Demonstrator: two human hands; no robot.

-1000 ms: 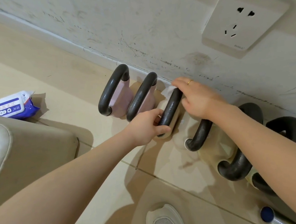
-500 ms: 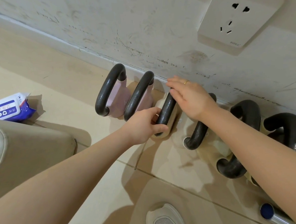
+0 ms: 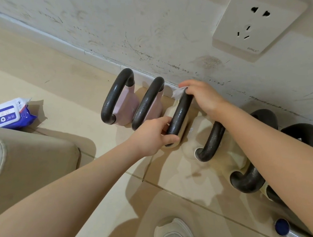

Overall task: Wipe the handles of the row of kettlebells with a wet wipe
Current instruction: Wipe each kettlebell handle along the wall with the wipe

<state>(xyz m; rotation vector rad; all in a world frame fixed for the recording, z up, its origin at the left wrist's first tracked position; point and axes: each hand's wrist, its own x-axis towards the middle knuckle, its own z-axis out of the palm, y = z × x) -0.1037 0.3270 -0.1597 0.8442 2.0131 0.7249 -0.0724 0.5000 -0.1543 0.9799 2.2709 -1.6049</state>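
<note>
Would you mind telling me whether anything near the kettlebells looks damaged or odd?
Yes: the wall above the kettlebells is scuffed with dark scratches, with a brownish smudge left of the socket. The kettlebells themselves stand in order.

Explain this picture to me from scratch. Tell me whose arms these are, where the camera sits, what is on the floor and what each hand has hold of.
There is no machine here: the two bare arms belong to a person, and the single camera is worn on their head, looking down at the floor by a wall.

Along the wall stands a row of kettlebells with dark handles; the two at the left end have pink bodies. The left hand takes a grip on the near end of the third handle, steadying it. The right hand holds a white wet wipe against the far end of the same handle.

Also on the floor: a blue and white wipes pack at the left, beside a beige cushion. A wall socket sits above, and a white shoe shows below.
</note>
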